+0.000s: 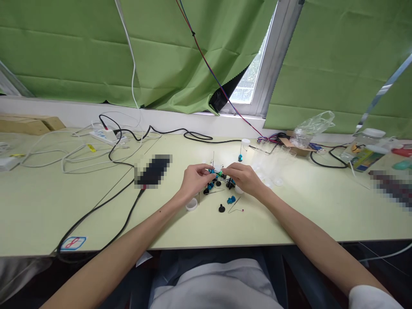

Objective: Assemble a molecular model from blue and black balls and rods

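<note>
My left hand (195,179) is closed in a pinch on a small blue fitting (211,171) with a thin metal rod standing up from it. My right hand (245,178) is also closed, fingertips together near a small green part (220,174); what it grips is too small to make out. Below both hands lies a cluster of blue and black parts with thin rods. Nearer to me are a loose blue fitting (231,200), a black round-based piece (222,208) and a bent wire (234,209) with a red tip. A white round cap (192,204) lies beside my left wrist.
Another blue fitting (240,158) with an upright rod stands behind my right hand. Clear plastic cups (267,176) are to the right. A phone-like dark device (153,171) with a cable lies left. Farther back are a power strip (107,136), a cardboard box (298,148) and a jar (370,141).
</note>
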The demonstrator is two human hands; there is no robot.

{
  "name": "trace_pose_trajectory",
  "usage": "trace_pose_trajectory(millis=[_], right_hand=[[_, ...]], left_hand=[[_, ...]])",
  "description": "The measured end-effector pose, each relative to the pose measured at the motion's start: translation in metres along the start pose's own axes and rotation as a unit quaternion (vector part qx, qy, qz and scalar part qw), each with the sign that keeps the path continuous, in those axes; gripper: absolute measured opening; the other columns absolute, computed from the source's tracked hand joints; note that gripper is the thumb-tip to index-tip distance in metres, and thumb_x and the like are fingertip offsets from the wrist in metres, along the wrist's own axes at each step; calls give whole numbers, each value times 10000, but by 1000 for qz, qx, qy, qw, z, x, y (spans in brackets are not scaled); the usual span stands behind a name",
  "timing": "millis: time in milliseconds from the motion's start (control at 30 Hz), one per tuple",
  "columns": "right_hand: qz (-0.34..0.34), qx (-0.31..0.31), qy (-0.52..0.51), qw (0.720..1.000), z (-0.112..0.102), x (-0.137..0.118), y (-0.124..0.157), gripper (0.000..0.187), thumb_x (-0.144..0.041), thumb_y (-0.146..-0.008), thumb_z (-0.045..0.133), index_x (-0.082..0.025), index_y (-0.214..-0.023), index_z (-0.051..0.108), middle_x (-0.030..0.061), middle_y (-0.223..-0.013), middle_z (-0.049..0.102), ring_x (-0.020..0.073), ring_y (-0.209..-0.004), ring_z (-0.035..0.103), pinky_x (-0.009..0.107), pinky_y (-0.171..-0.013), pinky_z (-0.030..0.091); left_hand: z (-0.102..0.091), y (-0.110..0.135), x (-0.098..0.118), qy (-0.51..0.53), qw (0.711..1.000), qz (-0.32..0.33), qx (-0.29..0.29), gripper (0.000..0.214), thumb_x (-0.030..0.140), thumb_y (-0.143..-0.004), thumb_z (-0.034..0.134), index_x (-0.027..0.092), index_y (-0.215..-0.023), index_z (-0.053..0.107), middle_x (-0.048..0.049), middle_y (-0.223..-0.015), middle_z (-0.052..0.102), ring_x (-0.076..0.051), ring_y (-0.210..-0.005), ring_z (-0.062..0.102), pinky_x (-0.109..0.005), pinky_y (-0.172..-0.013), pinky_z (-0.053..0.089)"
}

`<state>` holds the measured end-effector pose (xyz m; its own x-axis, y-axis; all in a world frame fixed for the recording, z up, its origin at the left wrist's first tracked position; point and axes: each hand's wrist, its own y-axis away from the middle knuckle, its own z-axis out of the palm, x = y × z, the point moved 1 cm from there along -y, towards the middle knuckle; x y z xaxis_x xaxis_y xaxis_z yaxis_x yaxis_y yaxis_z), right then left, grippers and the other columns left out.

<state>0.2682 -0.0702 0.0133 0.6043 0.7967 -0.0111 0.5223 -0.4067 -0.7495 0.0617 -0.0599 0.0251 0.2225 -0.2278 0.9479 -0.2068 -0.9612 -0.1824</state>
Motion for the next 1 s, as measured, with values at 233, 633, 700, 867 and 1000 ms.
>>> trace_pose_trajectory(millis=[233,633,700,867,1000], right_hand=[[63,28,-83,994,1,-9,-4,191,-207,-981,509,-196,-992,699,66,-821,733,159,-701,662,272,-629,518],[334,50,-387,858,8,-28,-10,212,-366,-864,670,-211,-1005,701,3,-676,662,123,-487,564,258,-456,484],[345,59,-440,827,9,-31,-12,218,-382,-849,685,-206,-975,712,9,-680,664,133,-499,579,257,-432,477],[370,81,-512,771,12,-31,-14,205,-386,-799,745,-192,-862,725,21,-688,691,138,-520,607,262,-458,496],[378,89,-535,750,13,-31,-13,205,-372,-778,772,-193,-866,723,21,-698,708,142,-545,630,262,-488,510]], left_hand=[[0,0,-2,3,1000,12,15,301,315,-661,753,139,-904,737,-20,-636,641,-118,-476,531,-258,-493,445],[0,2,3,-25,997,48,58,307,348,-668,751,140,-894,748,-26,-655,653,-123,-505,537,-267,-521,450],[-1,3,4,-27,996,53,60,321,364,-672,753,140,-902,749,-29,-665,657,-125,-511,541,-270,-529,455],[0,4,5,-18,997,51,61,331,373,-671,755,134,-901,744,-32,-671,652,-123,-513,536,-262,-517,448],[1,3,5,10,998,36,43,323,363,-663,760,133,-888,733,-20,-635,638,-115,-489,519,-250,-488,428]])
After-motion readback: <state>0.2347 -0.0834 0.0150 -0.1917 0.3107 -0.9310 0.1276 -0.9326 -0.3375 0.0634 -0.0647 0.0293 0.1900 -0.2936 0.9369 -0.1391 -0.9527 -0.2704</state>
